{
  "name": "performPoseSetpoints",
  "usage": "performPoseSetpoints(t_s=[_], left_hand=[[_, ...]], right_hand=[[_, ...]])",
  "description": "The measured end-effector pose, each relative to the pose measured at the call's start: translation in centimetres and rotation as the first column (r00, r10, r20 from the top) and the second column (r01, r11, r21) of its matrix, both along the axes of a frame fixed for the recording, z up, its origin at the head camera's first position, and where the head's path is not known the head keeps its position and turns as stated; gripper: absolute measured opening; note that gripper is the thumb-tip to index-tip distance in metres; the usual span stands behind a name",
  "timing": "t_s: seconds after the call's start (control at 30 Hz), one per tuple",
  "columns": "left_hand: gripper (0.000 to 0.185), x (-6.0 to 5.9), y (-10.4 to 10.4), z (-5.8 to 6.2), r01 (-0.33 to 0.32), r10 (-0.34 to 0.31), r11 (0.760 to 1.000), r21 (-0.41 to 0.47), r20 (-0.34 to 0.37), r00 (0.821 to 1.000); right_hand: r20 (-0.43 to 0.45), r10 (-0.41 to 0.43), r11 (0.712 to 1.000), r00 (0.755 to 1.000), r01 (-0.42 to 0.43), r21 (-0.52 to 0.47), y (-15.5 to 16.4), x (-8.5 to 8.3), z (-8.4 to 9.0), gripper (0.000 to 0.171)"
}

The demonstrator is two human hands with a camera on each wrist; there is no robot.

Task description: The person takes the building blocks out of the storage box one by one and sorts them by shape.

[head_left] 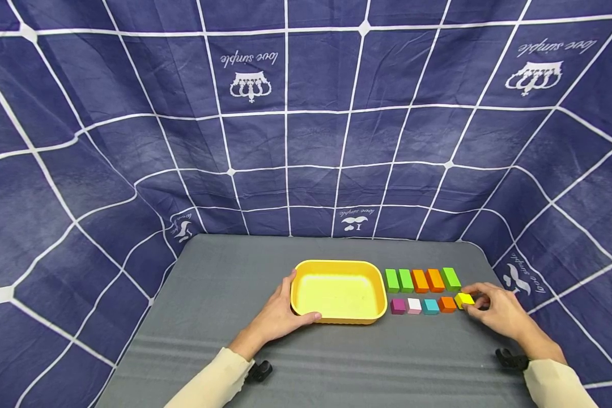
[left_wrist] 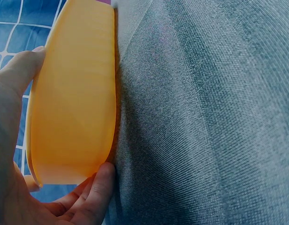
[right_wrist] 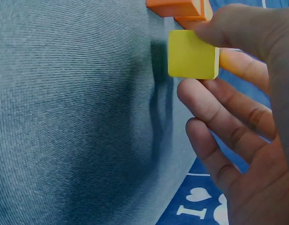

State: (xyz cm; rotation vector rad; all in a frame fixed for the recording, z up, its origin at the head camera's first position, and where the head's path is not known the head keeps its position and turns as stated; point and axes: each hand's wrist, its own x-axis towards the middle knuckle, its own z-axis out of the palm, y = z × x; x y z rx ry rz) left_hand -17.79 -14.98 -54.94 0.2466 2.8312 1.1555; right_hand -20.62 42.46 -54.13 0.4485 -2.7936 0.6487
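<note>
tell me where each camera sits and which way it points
Head: looks forward and down at the grey table, yellow tray and blocks; both hands and sleeves show.
Left wrist: close beside the left hand, facing the tray's outer wall that it holds; palm and thumb show.
Right wrist: beside the right hand, facing the yellow block that it pinches.
Head and right wrist share that yellow block.

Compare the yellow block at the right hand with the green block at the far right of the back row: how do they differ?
The yellow block is a small cube; the green block is a longer bar. The yellow block is pinched by the right hand in the front row; the green block lies untouched in the back row. Both are plain solid-coloured blocks over the grey table.
</note>
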Motion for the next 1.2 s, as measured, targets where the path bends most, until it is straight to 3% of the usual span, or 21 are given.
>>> performPoseSetpoints(t_s=[0.57,1.2], left_hand=[[0.139,-0.09,0.1,-0.02,0.0,0.0,1.0,-0.007,0.01,1.0],[0.137,-0.12,0.12,0.04,0.0,0.0,1.0,-0.006,-0.006,1.0]], right_hand=[[0.064,-0.023,1.0,0.998,0.024,-0.008,0.11,0.25,-0.79,0.037],[0.03,-0.054,0.998,0.998,0.054,0.014,0.06,0.75,-0.39,0.046]])
